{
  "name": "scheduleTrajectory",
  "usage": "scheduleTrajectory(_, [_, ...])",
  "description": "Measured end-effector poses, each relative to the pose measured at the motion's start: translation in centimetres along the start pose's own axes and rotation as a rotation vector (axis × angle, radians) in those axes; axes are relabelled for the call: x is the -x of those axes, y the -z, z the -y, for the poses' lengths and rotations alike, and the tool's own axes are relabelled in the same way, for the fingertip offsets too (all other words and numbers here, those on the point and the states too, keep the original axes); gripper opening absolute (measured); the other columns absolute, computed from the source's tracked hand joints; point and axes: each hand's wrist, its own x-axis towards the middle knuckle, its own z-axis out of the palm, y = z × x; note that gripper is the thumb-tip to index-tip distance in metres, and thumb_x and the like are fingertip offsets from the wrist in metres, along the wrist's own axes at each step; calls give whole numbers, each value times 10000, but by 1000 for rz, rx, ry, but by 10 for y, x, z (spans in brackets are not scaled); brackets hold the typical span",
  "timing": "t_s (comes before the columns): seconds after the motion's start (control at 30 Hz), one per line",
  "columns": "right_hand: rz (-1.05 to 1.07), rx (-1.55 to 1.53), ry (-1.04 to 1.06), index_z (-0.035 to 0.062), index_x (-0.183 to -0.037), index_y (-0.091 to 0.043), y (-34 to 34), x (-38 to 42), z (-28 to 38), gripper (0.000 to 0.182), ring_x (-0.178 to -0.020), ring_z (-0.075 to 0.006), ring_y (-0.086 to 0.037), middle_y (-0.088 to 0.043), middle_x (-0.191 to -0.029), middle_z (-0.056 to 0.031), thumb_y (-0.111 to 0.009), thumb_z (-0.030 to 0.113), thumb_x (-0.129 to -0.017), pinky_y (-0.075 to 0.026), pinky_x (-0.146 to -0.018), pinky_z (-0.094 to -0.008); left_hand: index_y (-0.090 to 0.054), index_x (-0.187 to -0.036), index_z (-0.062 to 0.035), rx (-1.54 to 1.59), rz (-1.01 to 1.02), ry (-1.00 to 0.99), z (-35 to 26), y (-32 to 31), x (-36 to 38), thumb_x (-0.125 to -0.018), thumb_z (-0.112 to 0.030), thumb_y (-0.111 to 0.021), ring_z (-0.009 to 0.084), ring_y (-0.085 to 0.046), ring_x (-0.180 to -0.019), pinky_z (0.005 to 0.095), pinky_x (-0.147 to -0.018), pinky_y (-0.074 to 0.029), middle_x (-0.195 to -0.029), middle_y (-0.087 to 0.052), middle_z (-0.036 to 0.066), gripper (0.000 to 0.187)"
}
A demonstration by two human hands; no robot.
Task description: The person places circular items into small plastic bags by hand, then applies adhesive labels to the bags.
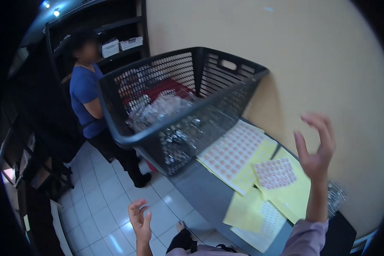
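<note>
My left hand [141,219] is raised over the tiled floor, fingers curved and apart, holding nothing. Above the table's right part, near the wall, my right hand [316,149] is up with thumb and fingers spread and nothing between them. A large dark plastic basket [202,53] rests on the table beyond both hands, touching neither. Clear plastic bags [164,109] and something red [162,90] lie inside it. Sheets of round stickers [237,155], a smaller sticker sheet [275,174] and yellow papers [243,210] are spread on the table between basket and right hand.
The dark table [200,187] runs along a beige wall [328,55]. Behind the basket, at the left, stands a person in a blue shirt [84,83]. Dark shelves hold white baskets [111,48]. Clear packets [336,196] lie near the wall at the right. White tiles [102,205] cover the floor.
</note>
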Motion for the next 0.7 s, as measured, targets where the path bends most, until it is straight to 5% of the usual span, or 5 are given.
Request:
scheduleTrajectory(0.13, [189, -248, 109, 21, -908, -554, -111, -105, 28, 262, -760, -231, -565, -555, -860, -98, -615, 23, -653, -448, -665, -295, -405, -1059, -34, -87, -161, 128, 11, 61, -28, -727, -1, -514, 185, -481, -956, 308, -809, -394, -1024, -479, 98, 352])
scheduleTrajectory(0.33, [882, 26, 399, 37, -960, -554, -245, -169, 62, 327, -855, -272, -550, -549, -910, -100, -623, 147, -660, -450, -725, -366, -426, -1076, -27, -88, -147, 151, 41, 116, -47, -805, 37, -484, 195, -499, -985, 304, -838, -398, -1056, -509, 110, 284])
scheduleTrajectory(0.53, [1486, 355, 746, 54, -971, -574, -364, -125, 76, 309, -797, -257, -592, -569, -919, -116, -547, 127, -673, -487, -666, -375, -422, -1086, -19, -59, -196, 196, 54, 133, -64, -807, 42, -481, 203, -502, -977, 304, -844, -398, -1047, -512, 112, 292])
scheduleTrajectory(0.7, [1632, 155, 708, 74, -901, -598, -401, -91, 58, 274, -826, -267, -590, -585, -898, -123, -588, 158, -640, -485, -665, -368, -398, -1115, -19, -96, -232, 226, 60, 147, -78, -812, 35, -477, 209, -496, -994, 307, -854, -386, -1073, -503, 119, 318])
